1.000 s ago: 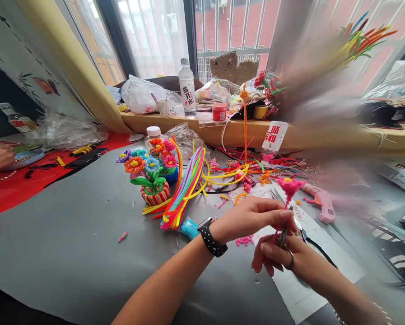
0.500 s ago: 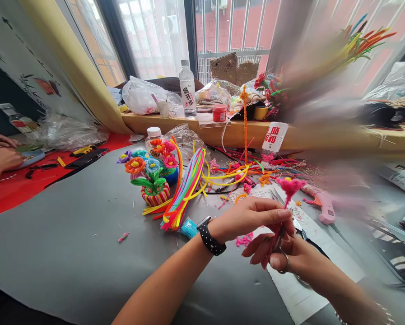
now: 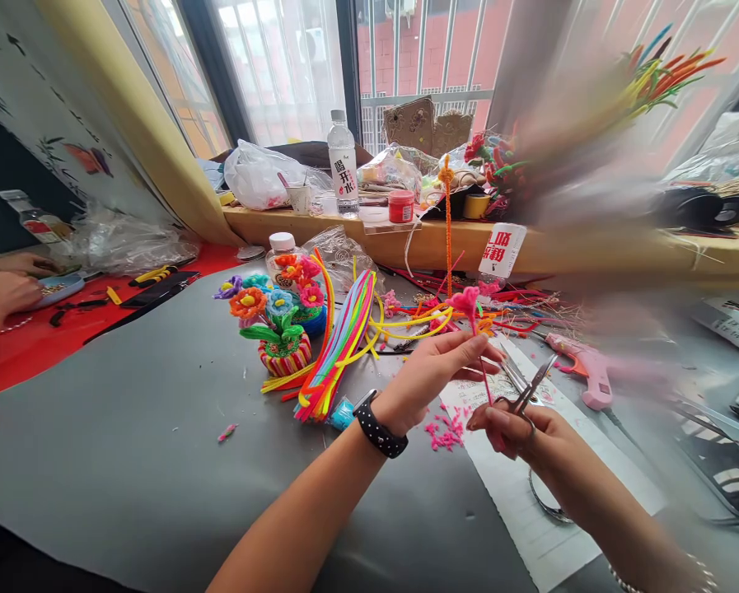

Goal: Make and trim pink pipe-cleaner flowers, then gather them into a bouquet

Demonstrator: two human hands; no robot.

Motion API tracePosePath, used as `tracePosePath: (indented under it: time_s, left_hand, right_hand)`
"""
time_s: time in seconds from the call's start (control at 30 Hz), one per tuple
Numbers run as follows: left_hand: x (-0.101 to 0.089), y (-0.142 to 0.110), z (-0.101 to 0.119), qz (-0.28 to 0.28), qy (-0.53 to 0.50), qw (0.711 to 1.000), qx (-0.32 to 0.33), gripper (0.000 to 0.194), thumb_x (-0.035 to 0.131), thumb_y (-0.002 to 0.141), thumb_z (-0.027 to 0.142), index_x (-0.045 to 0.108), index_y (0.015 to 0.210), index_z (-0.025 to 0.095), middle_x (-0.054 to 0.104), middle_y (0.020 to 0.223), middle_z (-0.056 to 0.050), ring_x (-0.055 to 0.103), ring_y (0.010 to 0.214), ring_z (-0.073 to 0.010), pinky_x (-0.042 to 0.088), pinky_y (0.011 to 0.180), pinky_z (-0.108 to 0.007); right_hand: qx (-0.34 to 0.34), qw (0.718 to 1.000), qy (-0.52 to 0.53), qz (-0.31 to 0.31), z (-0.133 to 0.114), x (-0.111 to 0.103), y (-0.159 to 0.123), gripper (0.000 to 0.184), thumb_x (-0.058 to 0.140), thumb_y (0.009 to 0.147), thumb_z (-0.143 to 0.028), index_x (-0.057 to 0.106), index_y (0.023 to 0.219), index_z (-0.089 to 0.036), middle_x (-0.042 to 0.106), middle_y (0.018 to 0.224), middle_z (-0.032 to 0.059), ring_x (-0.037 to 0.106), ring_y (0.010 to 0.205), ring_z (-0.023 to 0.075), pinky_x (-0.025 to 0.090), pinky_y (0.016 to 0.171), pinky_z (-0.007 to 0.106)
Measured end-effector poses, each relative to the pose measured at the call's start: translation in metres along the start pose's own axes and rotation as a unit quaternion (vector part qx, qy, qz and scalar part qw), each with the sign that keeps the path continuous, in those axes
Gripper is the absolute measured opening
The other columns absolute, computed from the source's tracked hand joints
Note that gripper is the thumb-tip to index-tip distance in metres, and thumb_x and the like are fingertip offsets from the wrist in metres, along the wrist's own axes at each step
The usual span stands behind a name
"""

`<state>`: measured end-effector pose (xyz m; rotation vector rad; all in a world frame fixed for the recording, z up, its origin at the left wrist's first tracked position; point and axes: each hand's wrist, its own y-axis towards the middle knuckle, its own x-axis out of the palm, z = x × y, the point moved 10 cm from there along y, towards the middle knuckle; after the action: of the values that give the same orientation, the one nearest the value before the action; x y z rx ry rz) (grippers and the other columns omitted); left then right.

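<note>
Between the fingertips of my left hand [image 3: 440,366] is the stem of a pink pipe-cleaner flower [image 3: 466,303], its bloom pointing up. My right hand [image 3: 511,428] is closed around small scissors [image 3: 533,387], with its thumb at a handle ring and the blades pointing up and away. The lower end of the flower's stem reaches down to my right fingertips; whether they pinch it I cannot tell. Pink fuzz clippings [image 3: 446,430] lie on the table below my hands. Under my right hand is a sheet of white paper [image 3: 548,527].
Potted pipe-cleaner flowers [image 3: 282,354] and a bundle of coloured pipe cleaners [image 3: 338,354] stand left of my hands. A pink glue gun [image 3: 591,375] lies to the right. Bottles line the sill [image 3: 270,221]. Another person's hands [image 3: 7,288] are at far left. The right side is blurred.
My left hand has shifted left with the flower, and the bloom now tips leftward. My right hand has separated from it, bringing the scissors into full view.
</note>
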<state>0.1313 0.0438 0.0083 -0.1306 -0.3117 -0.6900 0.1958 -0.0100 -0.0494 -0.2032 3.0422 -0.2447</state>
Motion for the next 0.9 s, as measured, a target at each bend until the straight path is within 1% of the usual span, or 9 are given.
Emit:
tracePosePath:
  time_s: [0.07, 0.23, 0.37, 0.43, 0.5, 0.6, 0.7, 0.83, 0.9]
  left_hand:
    - [-0.005, 0.001, -0.002, 0.021, -0.007, 1.000, -0.004, 0.025, 0.053, 0.074, 0.037, 0.063, 0.073, 0.014, 0.059, 0.078, -0.003, 0.053, 0.069, -0.0087, 0.041, 0.070, -0.022]
    - [-0.005, 0.001, -0.002, 0.027, -0.007, 1.000, 0.000, 0.026, 0.058, 0.071, 0.033, 0.065, 0.090, 0.017, 0.059, 0.076, -0.001, 0.052, 0.068, -0.0072, 0.040, 0.073, -0.023]
    - [-0.006, 0.001, -0.002, 0.035, -0.013, 0.999, 0.007, 0.024, 0.062, 0.068, 0.028, 0.066, 0.087, 0.015, 0.060, 0.073, -0.002, 0.053, 0.070, -0.0092, 0.041, 0.073, -0.025]
    - [-0.008, 0.001, 0.000, 0.042, -0.013, 0.999, 0.012, 0.022, 0.063, 0.066, 0.027, 0.066, 0.084, 0.014, 0.060, 0.073, -0.002, 0.054, 0.069, -0.0089, 0.041, 0.072, -0.025]
    - [-0.011, 0.002, 0.002, 0.049, -0.010, 0.999, 0.016, 0.021, 0.064, 0.066, 0.025, 0.066, 0.083, 0.014, 0.060, 0.074, -0.002, 0.053, 0.067, -0.0079, 0.041, 0.070, -0.024]
    - [-0.015, 0.001, 0.008, 0.062, -0.015, 0.998, 0.029, 0.019, 0.062, 0.067, 0.024, 0.066, 0.083, 0.014, 0.059, 0.074, -0.002, 0.051, 0.065, -0.0062, 0.041, 0.068, -0.022]
    - [-0.016, 0.000, 0.010, 0.069, -0.025, 0.997, 0.036, 0.019, 0.060, 0.069, 0.023, 0.066, 0.085, 0.013, 0.059, 0.074, -0.002, 0.050, 0.064, -0.0054, 0.040, 0.066, -0.020]
    - [-0.016, 0.000, 0.010, 0.067, -0.029, 0.997, 0.036, 0.022, 0.059, 0.071, 0.023, 0.066, 0.089, 0.013, 0.058, 0.073, -0.002, 0.051, 0.064, -0.0059, 0.040, 0.066, -0.020]
    - [-0.016, 0.000, 0.010, 0.065, -0.031, 0.997, 0.037, 0.021, 0.058, 0.072, 0.022, 0.066, 0.090, 0.014, 0.058, 0.073, -0.002, 0.051, 0.064, -0.0056, 0.040, 0.066, -0.020]
  right_hand:
    - [-0.004, 1.000, 0.013, 0.013, 0.001, -0.004, 0.001, 0.031, 0.055, 0.073, -0.045, 0.066, 0.077, -0.016, 0.042, 0.060, -0.0009, 0.038, 0.059, 0.0113, 0.031, 0.056, 0.023]
    - [-0.008, 0.998, 0.057, 0.027, 0.001, -0.007, 0.002, 0.033, 0.057, 0.071, -0.046, 0.064, 0.072, -0.014, 0.044, 0.059, -0.0007, 0.037, 0.057, 0.0106, 0.032, 0.055, 0.023]
    - [-0.008, 0.999, 0.043, 0.013, 0.001, -0.003, 0.002, 0.032, 0.055, 0.073, -0.046, 0.064, 0.072, -0.015, 0.044, 0.057, -0.0013, 0.038, 0.057, 0.0108, 0.032, 0.056, 0.024]
    - [-0.013, 1.000, 0.022, -0.002, -0.001, 0.001, 0.001, 0.035, 0.052, 0.075, -0.048, 0.064, 0.074, -0.016, 0.045, 0.057, -0.0007, 0.039, 0.058, 0.0115, 0.032, 0.056, 0.024]
    - [-0.031, 0.999, 0.000, -0.025, -0.006, 0.006, 0.001, 0.044, 0.045, 0.076, -0.055, 0.064, 0.075, -0.015, 0.049, 0.060, 0.0016, 0.041, 0.059, 0.0128, 0.032, 0.055, 0.025]
    - [-0.071, 0.993, -0.032, -0.085, -0.014, 0.019, -0.001, 0.059, 0.034, 0.075, -0.065, 0.064, 0.071, -0.014, 0.057, 0.069, 0.0063, 0.045, 0.061, 0.0143, 0.034, 0.056, 0.026]
    - [-0.103, 0.982, -0.069, -0.144, -0.019, 0.034, -0.005, 0.063, 0.029, 0.076, -0.067, 0.063, 0.067, -0.014, 0.060, 0.074, 0.0082, 0.047, 0.063, 0.0147, 0.036, 0.058, 0.027]
    - [-0.092, 0.972, -0.113, -0.186, -0.014, 0.044, -0.011, 0.071, 0.022, 0.070, -0.074, 0.061, 0.078, -0.014, 0.059, 0.081, 0.0085, 0.050, 0.069, 0.0171, 0.037, 0.060, 0.028]
    - [-0.078, 0.970, -0.135, -0.189, -0.012, 0.045, -0.014, 0.077, 0.019, 0.065, -0.078, 0.059, 0.083, -0.015, 0.058, 0.082, 0.0080, 0.050, 0.071, 0.0183, 0.038, 0.060, 0.028]
